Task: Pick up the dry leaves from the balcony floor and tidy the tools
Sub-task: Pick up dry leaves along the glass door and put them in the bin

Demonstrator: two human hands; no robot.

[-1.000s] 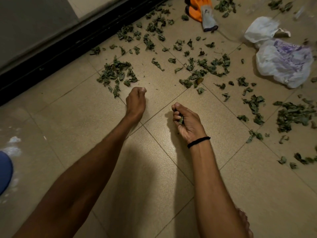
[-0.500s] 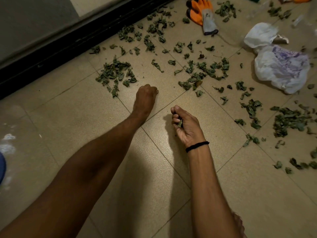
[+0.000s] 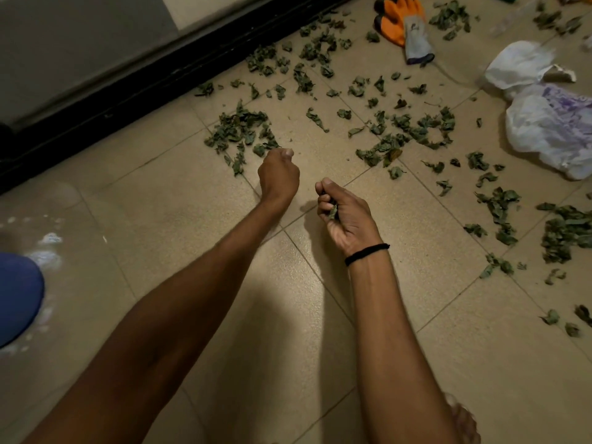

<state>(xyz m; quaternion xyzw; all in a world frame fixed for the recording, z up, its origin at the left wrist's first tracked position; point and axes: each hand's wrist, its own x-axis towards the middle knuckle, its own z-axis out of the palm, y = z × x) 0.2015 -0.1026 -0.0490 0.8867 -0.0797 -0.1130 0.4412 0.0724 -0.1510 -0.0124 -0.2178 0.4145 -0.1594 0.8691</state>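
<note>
Edging forward, left hand (image 3: 278, 181) nears leaf pile (image 3: 240, 129); right hand (image 3: 347, 219) still holds leaves (image 3: 333, 212).

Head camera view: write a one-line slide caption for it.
Right hand holds dry leaves; left hand, fingers curled, beside a leaf pile on the tiled floor.

Crumpled grey-green dry leaves (image 3: 407, 133) lay strewn over the tiled floor (image 3: 179, 225). There was one dense clump on the left, a loose band across the middle, and a thicker heap at the right edge. A few sat curled inside the right grip (image 3: 344, 216). An orange-and-grey glove (image 3: 403, 27) lay flat at the far side, leaves scattered around it.
</note>
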